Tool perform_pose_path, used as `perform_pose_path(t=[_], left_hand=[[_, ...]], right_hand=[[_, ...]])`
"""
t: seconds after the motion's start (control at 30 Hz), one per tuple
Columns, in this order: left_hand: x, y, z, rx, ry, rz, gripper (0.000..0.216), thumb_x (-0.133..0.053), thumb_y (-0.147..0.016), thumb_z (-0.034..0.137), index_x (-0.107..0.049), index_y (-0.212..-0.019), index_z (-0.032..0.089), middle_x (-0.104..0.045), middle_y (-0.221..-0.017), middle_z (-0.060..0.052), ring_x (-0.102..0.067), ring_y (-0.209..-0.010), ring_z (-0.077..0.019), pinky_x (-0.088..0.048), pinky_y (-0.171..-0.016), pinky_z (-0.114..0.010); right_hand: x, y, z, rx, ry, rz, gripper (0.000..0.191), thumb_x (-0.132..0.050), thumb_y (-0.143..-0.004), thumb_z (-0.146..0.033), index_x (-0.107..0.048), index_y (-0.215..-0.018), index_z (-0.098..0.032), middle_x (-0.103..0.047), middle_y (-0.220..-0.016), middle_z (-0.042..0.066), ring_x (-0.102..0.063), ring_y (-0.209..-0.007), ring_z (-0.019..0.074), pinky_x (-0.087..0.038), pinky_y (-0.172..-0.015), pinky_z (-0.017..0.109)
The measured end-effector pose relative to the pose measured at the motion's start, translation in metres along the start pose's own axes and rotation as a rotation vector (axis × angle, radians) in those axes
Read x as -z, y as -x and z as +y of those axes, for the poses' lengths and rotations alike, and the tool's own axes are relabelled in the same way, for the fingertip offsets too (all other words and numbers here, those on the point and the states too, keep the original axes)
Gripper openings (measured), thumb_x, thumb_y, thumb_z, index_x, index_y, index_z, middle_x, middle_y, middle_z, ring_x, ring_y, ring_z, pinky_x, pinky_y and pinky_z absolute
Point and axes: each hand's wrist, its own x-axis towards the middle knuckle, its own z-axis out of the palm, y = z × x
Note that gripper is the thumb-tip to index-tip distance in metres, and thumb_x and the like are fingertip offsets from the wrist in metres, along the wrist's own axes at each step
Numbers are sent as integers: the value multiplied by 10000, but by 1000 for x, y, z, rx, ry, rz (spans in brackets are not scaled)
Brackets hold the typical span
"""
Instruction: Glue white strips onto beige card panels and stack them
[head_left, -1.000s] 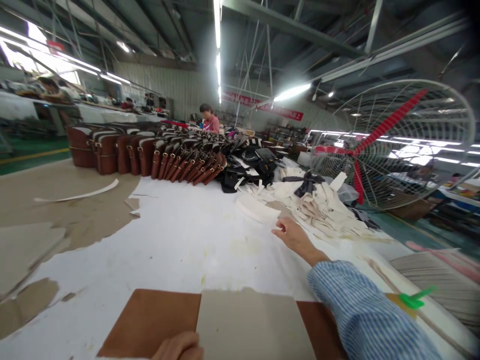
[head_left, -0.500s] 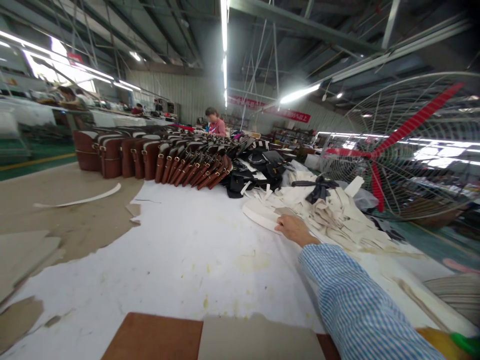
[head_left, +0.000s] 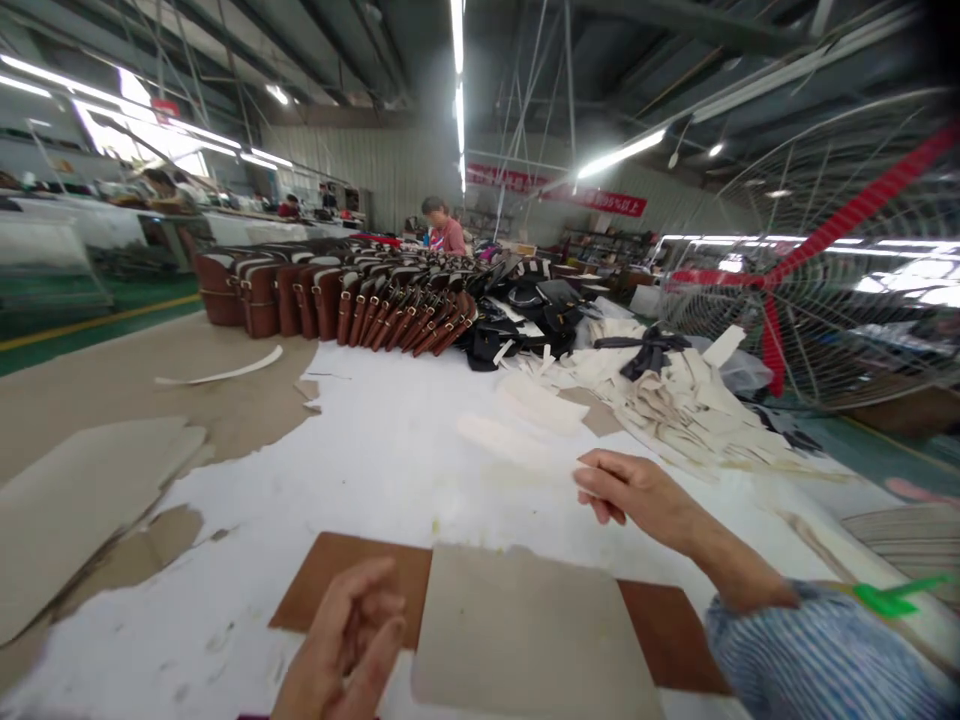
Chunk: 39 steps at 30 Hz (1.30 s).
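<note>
My right hand (head_left: pixel 619 487) is closed in a pinch on the end of a curved white strip (head_left: pixel 510 440), which is blurred by motion above the white table covering. More pale curved pieces (head_left: pixel 541 405) lie just beyond it. My left hand (head_left: pixel 341 640) is low in the view, fingers loosely curled and thumb apart, with nothing seen in it. It hovers over a brown panel (head_left: pixel 375 570). Between my hands lies a flat grey-beige panel (head_left: pixel 525 630) with a wavy far edge. A second brown panel (head_left: pixel 671 630) shows at its right side.
Rows of brown bags (head_left: pixel 330 300) with buckled straps stand at the back. Black bags (head_left: pixel 532 315) and a heap of cream scraps (head_left: pixel 682 410) lie right of them. A large fan (head_left: pixel 832 270) stands at right. A stack of grey sheets (head_left: pixel 82 490) is at left.
My right hand has drawn back toward me, lifting a white strip from the pieces by the scrap heap. My left hand has come into view at the bottom. The view has shifted.
</note>
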Motion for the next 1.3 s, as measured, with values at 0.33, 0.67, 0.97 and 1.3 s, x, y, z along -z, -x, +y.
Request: perform_pose_path(t=[0.33,0.67,0.97,1.3], left_hand=[[-13,1,60,434,499,-92,487,-751,-834,616,-752,-1058,183,-725,-858,-44,-639,-668,-147,-514,-556,-242],[-11,15,48,495,12,-262,408,-762,-754,605,-779,-929,238,-570,-447,61,-491,-364,-130,-382,-382,-220],[-19,-28,40,288,-59,-317,431,-737,-749,519,-737,-1042,203,-653,-546,46,-606,-471,-150,-510,-498,-249],[-20,-38,20,223,-303,-235,423,-704,-762,619,-723,-920,227,-722,-689,3,-620,-558,-165,-417,-454,-226]], right_hand=[[-58,125,-16,-106,-372,-304,575,-490,-983,-708,-633,-740,-207,-537,-602,-24,-490,-560,116,-367,-568,252],[-86,179,17,-409,-660,-135,459,-575,-959,-670,-592,-1109,-236,-621,-742,-24,-580,-614,128,-449,-564,241],[-77,141,25,-465,-433,179,374,-600,-886,-595,-686,-939,-234,-540,-554,-53,-461,-476,126,-360,-473,255],[-87,125,26,-447,-264,265,309,-591,-846,-536,-698,-855,-246,-692,-730,17,-607,-642,188,-467,-590,308]])
